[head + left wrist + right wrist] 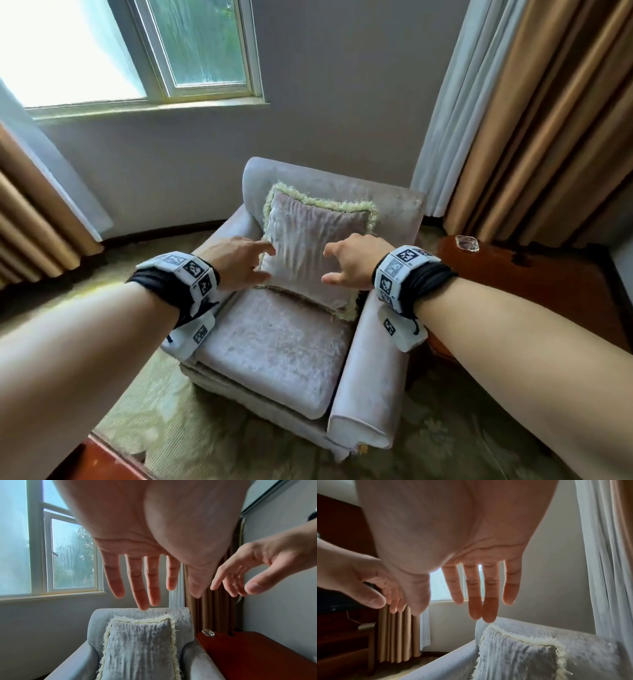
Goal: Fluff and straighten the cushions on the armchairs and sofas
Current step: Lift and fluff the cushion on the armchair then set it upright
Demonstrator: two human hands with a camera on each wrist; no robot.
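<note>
Cushion [308, 253] leans upright on armchair [383, 346] backrest, slightly skewed. My left hand [239, 263] and right hand [352, 263] hover in front, fingers spread, holding nothing. I'd grab both side edges evenly, then plump and square it against the back.

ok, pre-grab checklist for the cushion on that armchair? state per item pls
1. Left hand free, fingers spread: ok.
2. Right hand free, fingers spread: ok.
3. Hands flank the cushion, left and right: ok.
4. Grip on cushion made: not ok; in both wrist views the fingers hang above it, apart from the fabric.
5. Cushion leans upright against the armchair back: ok, though it sits slightly skewed.
6. Glass dish on the wooden side table out of the way of the hands: ok.
</note>
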